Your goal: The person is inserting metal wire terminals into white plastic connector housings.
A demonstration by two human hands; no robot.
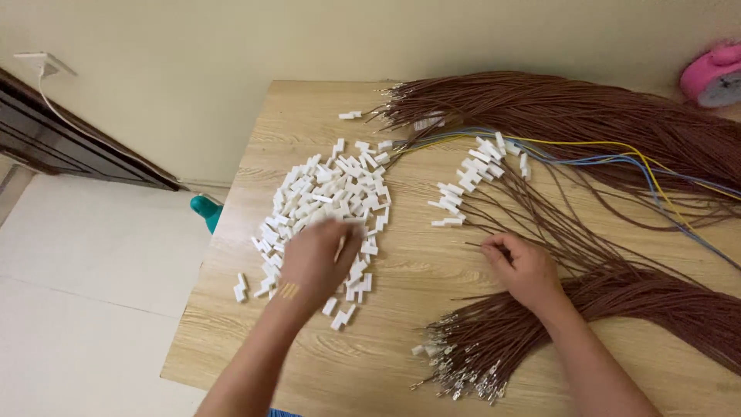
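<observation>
My left hand (pixel 318 262) reaches over a heap of small white plastic connector housings (pixel 324 193) on the wooden table (pixel 401 262); it is motion-blurred, with fingers curled down into the pile. Whether it holds a housing I cannot tell. My right hand (pixel 522 266) rests near the table's middle, fingers pinched on a thin brown wire (pixel 494 232). Just below it lies a bundle of brown wires with metal terminals (pixel 471 363). A row of wires fitted with white housings (pixel 471 181) lies ahead of the right hand.
A large sheaf of brown wires (pixel 571 108) spreads across the far right, with yellow and blue wires (pixel 617 154) among them. A pink clock (pixel 714 73) stands at the far right corner. A teal object (pixel 207 208) sits beyond the table's left edge, above a white floor.
</observation>
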